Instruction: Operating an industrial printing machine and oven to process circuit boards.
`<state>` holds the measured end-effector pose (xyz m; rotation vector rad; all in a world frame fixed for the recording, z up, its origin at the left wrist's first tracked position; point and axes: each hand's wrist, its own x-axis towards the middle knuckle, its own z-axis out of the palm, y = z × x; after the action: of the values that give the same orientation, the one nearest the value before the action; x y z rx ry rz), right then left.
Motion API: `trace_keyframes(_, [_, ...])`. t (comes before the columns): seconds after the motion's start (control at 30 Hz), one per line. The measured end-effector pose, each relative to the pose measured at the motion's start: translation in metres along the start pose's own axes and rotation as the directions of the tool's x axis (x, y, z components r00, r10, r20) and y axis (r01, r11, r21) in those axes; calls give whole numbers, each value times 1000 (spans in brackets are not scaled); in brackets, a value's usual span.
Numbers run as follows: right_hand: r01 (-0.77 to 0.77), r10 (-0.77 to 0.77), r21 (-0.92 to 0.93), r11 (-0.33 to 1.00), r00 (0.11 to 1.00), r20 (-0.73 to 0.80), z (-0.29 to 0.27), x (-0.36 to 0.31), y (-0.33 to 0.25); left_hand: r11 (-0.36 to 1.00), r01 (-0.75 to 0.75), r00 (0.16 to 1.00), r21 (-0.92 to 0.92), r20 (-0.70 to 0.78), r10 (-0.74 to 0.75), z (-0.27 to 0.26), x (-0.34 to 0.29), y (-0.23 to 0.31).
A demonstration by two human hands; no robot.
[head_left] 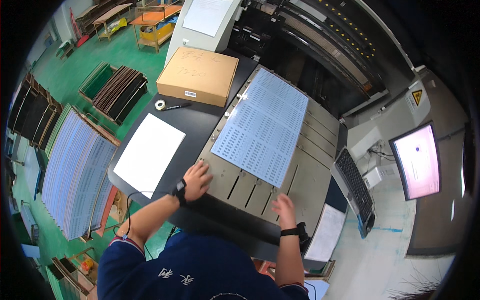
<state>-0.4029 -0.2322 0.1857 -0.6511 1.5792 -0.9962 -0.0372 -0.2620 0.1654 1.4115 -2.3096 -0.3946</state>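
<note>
A light-blue panel [265, 125] printed with rows of small dark marks lies flat on a slotted metal bed [220, 182], with small pins or clamps along its left and front edges. My left hand [198, 180] rests at the bed's front left corner, its fingers spread and nothing in them. Close to the front edge of the bed is my right hand [284, 207], fingers loosely bent and apart, just short of the panel's near right corner. I see nothing in it. Both wrists wear black bands.
Left of the bed lie a white paper sheet [150, 155], a tape roll [160, 104], a black marker [177, 106] and a cardboard box [198, 75]. On the right are a keyboard [353, 180] and a lit monitor [416, 161]. Racks of blue panels [77, 170] stand at far left.
</note>
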Motion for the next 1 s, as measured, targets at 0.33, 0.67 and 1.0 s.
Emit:
trace_keyframes(0.33, [-304, 308, 119, 945, 951, -15, -9, 67, -26, 984, 155, 988, -92, 35, -152, -5, 8, 14])
trace_keyframes(0.67, [113, -121, 155, 981, 992, 41, 21, -13, -85, 986, 132, 981, -103, -127, -144, 3, 17, 18])
trace_keyframes(1.0, [280, -277, 183, 942, 960, -44, -14, -166, -138, 961, -138, 963, -241, -260, 73, 31, 34, -9])
